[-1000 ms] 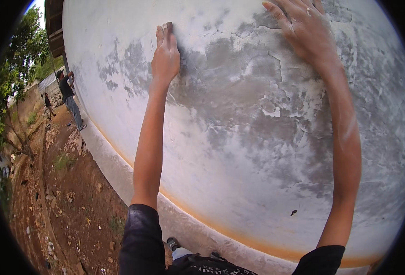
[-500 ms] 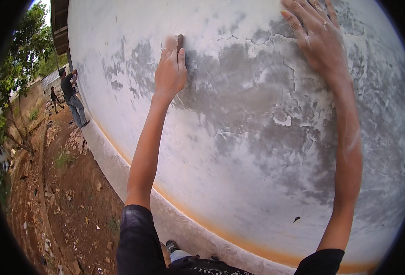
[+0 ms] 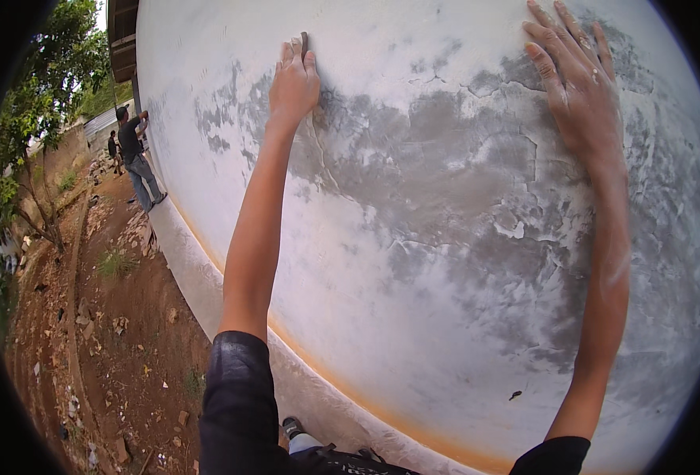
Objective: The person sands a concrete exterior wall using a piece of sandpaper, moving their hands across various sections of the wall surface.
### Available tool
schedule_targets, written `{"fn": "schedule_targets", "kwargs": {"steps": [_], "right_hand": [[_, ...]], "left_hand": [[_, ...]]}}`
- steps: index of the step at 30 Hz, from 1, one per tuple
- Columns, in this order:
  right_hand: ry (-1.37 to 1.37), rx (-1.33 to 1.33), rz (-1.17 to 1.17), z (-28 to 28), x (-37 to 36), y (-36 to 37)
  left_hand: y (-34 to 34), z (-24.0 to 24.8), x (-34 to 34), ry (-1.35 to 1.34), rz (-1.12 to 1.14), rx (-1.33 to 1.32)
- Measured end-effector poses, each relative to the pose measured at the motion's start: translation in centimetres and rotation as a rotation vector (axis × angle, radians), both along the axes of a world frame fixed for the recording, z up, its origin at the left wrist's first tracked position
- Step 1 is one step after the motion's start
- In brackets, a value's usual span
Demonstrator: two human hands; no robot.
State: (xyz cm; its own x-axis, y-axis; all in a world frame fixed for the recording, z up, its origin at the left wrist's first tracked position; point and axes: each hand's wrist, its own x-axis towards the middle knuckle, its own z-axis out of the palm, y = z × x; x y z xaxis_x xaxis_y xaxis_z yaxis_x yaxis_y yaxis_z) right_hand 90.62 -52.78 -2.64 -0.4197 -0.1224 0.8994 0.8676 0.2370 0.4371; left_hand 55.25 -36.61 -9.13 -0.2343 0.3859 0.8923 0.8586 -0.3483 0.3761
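Outdoor white wall (image 3: 350, 273), patched grey, bears: upper left, one left hand (image 3: 293, 89), fingers gripping a slim dark tool (image 3: 305, 41); upper right, one right hand (image 3: 579, 91), fingers spread; step apparently surface-rubbing, next stroke likely wanting flat, even pressure.

Reddish-brown ground (image 3: 148, 305) bore stones (image 3: 183, 417), pale litter (image 3: 120, 324) and grass tufts (image 3: 115, 263); a shoe (image 3: 292, 427) stood on the concrete ledge (image 3: 309, 396).
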Motion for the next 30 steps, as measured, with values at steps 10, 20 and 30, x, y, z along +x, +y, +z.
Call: {"fn": "schedule_targets", "kwargs": {"steps": [10,20,30], "right_hand": [[-0.011,-0.035,-0.109,0.7,-1.2,1.0],[0.002,-0.042,-0.183,3.3,-4.8,2.0],[0.077,-0.042,-0.14,4.8,-5.6,2.0]], "left_hand": [[1.0,0.9,-2.3,0.045,0.041,-0.013],[1.4,1.5,-4.4,-0.06,-0.067,-0.056],[-6.0,-26.2,7.5,-0.034,-0.347,-0.166]]}}
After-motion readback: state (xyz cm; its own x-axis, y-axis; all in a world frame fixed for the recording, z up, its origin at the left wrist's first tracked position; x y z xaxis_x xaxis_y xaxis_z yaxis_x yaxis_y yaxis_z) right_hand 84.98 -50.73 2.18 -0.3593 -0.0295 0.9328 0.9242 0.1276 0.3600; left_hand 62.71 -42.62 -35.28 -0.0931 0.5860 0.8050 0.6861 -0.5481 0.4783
